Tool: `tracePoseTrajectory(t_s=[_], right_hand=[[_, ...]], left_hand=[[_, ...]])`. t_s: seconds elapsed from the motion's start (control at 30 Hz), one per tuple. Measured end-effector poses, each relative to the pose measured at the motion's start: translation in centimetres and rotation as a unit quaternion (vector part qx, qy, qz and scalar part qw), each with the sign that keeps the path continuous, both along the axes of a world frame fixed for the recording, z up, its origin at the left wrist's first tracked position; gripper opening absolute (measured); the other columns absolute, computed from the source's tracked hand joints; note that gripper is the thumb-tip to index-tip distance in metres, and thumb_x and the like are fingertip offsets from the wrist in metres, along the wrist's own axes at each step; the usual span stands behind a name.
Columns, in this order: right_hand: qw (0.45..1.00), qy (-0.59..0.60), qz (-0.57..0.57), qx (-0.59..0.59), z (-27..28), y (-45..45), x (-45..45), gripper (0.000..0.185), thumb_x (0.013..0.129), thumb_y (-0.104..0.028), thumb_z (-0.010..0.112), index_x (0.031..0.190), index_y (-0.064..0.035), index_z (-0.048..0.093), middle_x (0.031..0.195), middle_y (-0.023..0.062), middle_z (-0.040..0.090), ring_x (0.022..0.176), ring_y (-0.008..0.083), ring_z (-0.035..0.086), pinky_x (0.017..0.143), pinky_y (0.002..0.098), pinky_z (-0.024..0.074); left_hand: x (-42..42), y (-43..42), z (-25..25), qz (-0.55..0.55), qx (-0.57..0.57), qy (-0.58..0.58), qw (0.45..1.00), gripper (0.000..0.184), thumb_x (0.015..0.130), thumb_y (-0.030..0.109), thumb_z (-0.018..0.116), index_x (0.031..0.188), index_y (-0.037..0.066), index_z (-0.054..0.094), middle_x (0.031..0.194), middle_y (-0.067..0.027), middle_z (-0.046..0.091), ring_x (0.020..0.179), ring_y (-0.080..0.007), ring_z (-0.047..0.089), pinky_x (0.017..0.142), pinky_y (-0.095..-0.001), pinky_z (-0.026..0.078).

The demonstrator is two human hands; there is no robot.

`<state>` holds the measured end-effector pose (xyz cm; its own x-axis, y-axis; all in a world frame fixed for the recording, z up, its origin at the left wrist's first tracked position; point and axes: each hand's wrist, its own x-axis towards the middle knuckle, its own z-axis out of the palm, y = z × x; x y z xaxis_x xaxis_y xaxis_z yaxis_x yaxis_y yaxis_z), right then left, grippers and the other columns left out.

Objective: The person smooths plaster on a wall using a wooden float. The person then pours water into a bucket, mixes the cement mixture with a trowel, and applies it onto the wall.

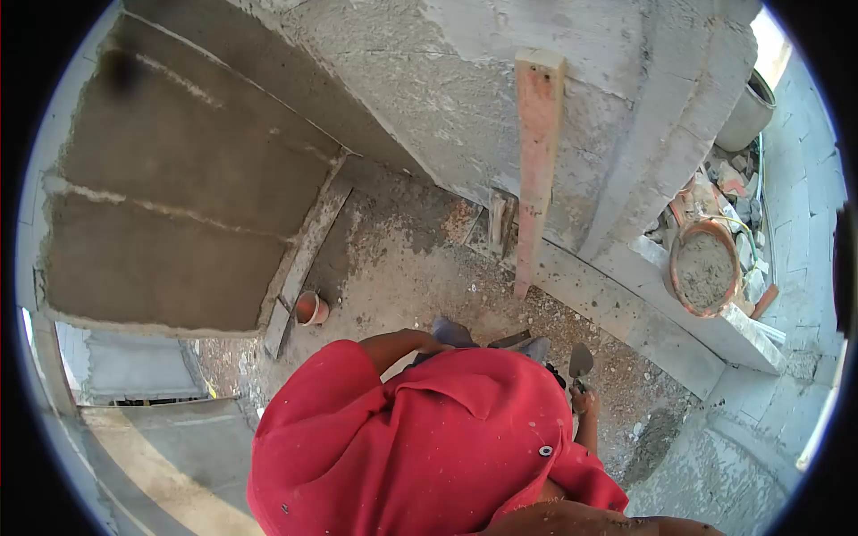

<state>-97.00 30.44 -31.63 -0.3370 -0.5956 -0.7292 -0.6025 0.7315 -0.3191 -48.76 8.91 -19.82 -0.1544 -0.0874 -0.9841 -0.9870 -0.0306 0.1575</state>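
My right hand (585,401) is closed around the handle of a trowel (581,361), low at my right side. The pointed blade points away from me over the rubble-strewn floor and looks grey, with no clear load on it. My left forearm (402,347) bends across the front of my red shirt (429,438). The fingers of that hand are hidden behind the shirt. To the right, on a ledge beyond the trowel, stands a bucket (684,284) holding grey mortar (706,270).
A reddish wooden beam (539,170) leans against the rough wall ahead. Left of my feet stands a small orange bucket (311,308) beside a board (315,239). Broken rubble (731,179) and a large grey container (747,116) lie at the right. Plastered wall (179,205) fills the left.
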Motion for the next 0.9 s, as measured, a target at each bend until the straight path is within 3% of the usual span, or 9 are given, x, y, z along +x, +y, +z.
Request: tracePoseTrajectory(t_s=[0.03, 0.13, 0.23, 0.37, 0.6, 0.63, 0.67, 0.77, 0.9], right_hand=[[0.999, -0.023, 0.046, 0.001, 2.4, -3.1, -0.1, 0.054, 0.085, -0.050, 0.069, 0.122, -0.0114, 0.073, 0.117, 0.0216, 0.072, 0.112, 0.0402, 0.068, 0.096, 0.0475, 0.0529], [0.973, -0.038, 0.178, -0.143, 5.2, -11.6, 1.5, 0.039, 0.085, -0.039, 0.072, 0.105, -0.0055, 0.075, 0.096, 0.0198, 0.075, 0.092, 0.0360, 0.073, 0.081, 0.0461, 0.0547], [0.908, -0.046, 0.344, -0.233, 13.5, -22.1, 8.2, 0.041, 0.086, -0.036, 0.071, 0.112, -0.0052, 0.071, 0.105, 0.0229, 0.073, 0.098, 0.0408, 0.070, 0.086, 0.0475, 0.0533], [0.886, -0.125, 0.359, -0.265, 23.7, -31.5, 23.6, 0.056, 0.088, -0.036, 0.069, 0.136, -0.0089, 0.060, 0.119, 0.0260, 0.069, 0.111, 0.0444, 0.066, 0.093, 0.0498, 0.0524], [0.698, -0.183, 0.570, -0.393, 23.2, -33.8, 43.5, 0.054, 0.090, -0.042, 0.070, 0.131, -0.0062, 0.065, 0.112, 0.0204, 0.072, 0.106, 0.0376, 0.069, 0.091, 0.0449, 0.0534], [0.738, -0.175, 0.581, -0.294, 24.2, -34.4, 44.4, 0.057, 0.089, -0.044, 0.071, 0.134, -0.0100, 0.064, 0.115, 0.0173, 0.072, 0.109, 0.0369, 0.068, 0.095, 0.0441, 0.0526], [0.774, -0.167, 0.583, -0.182, 25.0, -35.7, 44.9, 0.060, 0.087, -0.047, 0.071, 0.137, -0.0139, 0.063, 0.119, 0.0141, 0.072, 0.112, 0.0361, 0.067, 0.099, 0.0432, 0.0517], [0.783, -0.161, 0.535, -0.274, 19.5, -37.4, 41.9, 0.049, 0.086, -0.040, 0.074, 0.125, -0.0106, 0.069, 0.099, 0.0141, 0.075, 0.093, 0.0357, 0.072, 0.086, 0.0434, 0.0557], [0.820, -0.017, 0.561, -0.109, 10.9, -41.4, 36.8, 0.048, 0.089, -0.054, 0.067, 0.120, -0.0171, 0.072, 0.129, 0.0090, 0.066, 0.127, 0.0276, 0.057, 0.109, 0.0396, 0.0449]], left_hand=[[4.0, 2.3, 1.9, 0.155, 0.102, 0.022, 0.982, 0.106, 0.089, 0.089, 0.035, 0.150, 0.004, 0.051, 0.160, -0.0217, 0.041, 0.150, -0.0365, 0.037, 0.122, -0.0470, 0.029], [12.6, 8.4, 1.0, 0.024, -0.039, -0.098, 0.994, 0.094, 0.091, 0.083, 0.042, 0.134, 0.003, 0.066, 0.145, -0.0251, 0.057, 0.136, -0.0392, 0.053, 0.112, -0.0464, 0.041], [14.7, 8.7, -2.3, 0.271, -0.142, -0.081, 0.949, 0.092, 0.092, 0.080, 0.046, 0.133, 0.000, 0.066, 0.143, -0.0279, 0.058, 0.133, -0.0397, 0.056, 0.105, -0.0511, 0.045], [9.6, 1.2, 4.4, 0.611, -0.117, 0.180, 0.762, 0.093, 0.089, 0.082, 0.049, 0.150, 0.012, 0.053, 0.155, -0.0207, 0.046, 0.139, -0.0388, 0.046, 0.102, -0.0604, 0.043], [15.8, -5.6, 4.9, 0.834, -0.091, 0.395, 0.375, 0.038, 0.101, 0.039, 0.063, 0.113, 0.003, 0.063, 0.103, -0.0136, 0.073, 0.095, -0.0304, 0.072, 0.083, -0.0430, 0.061], [18.4, -5.0, 4.4, 0.862, -0.088, 0.373, 0.330, 0.031, 0.101, 0.032, 0.064, 0.109, 0.002, 0.063, 0.098, -0.0129, 0.074, 0.089, -0.0294, 0.074, 0.081, -0.0420, 0.062], [20.7, -3.7, 6.2, 0.883, -0.138, 0.311, 0.323, 0.023, 0.098, 0.022, 0.067, 0.099, -0.001, 0.064, 0.092, -0.0166, 0.072, 0.080, -0.0281, 0.073, 0.075, -0.0423, 0.062], [28.9, 4.4, 2.5, 0.807, -0.312, 0.110, 0.490, 0.022, 0.091, 0.020, 0.072, 0.082, 0.002, 0.063, 0.068, -0.0092, 0.066, 0.054, -0.0199, 0.064, 0.048, -0.0350, 0.050], [33.3, 20.3, -2.7, 0.755, -0.184, -0.118, 0.618, 0.022, 0.089, 0.019, 0.073, 0.080, 0.006, 0.058, 0.060, -0.0034, 0.053, 0.044, -0.0167, 0.052, 0.042, -0.0337, 0.042]])
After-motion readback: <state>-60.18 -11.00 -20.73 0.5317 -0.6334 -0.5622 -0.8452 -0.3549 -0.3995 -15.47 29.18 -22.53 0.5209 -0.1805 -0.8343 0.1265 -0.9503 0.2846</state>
